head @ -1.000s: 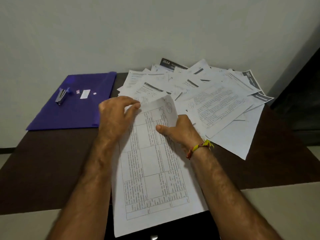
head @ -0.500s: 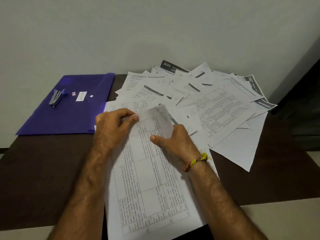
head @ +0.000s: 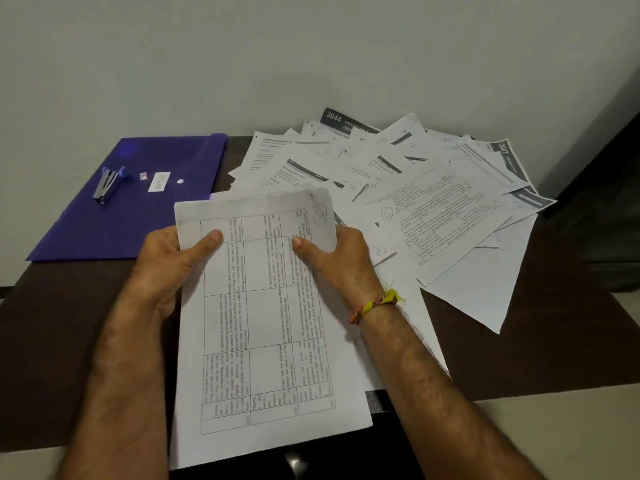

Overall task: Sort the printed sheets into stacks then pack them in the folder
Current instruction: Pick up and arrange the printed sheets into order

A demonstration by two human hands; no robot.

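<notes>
Head view looks down on a dark brown table [head: 52,358] set against a pale wall [head: 311,46]. Both hands hold one printed sheet [head: 263,323] with a ruled grid of text, raised above the table's near edge with its long side running toward the person. The left hand [head: 166,268] grips the sheet's left edge near the top, thumb lying flat on the printed face and fingers hidden behind the paper. The right hand [head: 343,258] grips the right edge at about the same height, thumb pressed on the face, fingers curled behind. A yellow and red thread band [head: 375,304] circles the right wrist. Another sheet appears to lie directly behind the held one, its top edge showing just above; whether the hands hold it too cannot be told. Beyond and to the right, a loose fan of sheets [head: 433,202] spreads across the table's far right part, overlapping one another, some with dark header bands reading 3644 and 3667. A purple folder [head: 145,220] lies flat on the table's far left corner, just beside the fan and partly behind the held sheet's top left corner. On the folder rest a small stapler [head: 108,184] and, near it, a white label [head: 159,181].
</notes>
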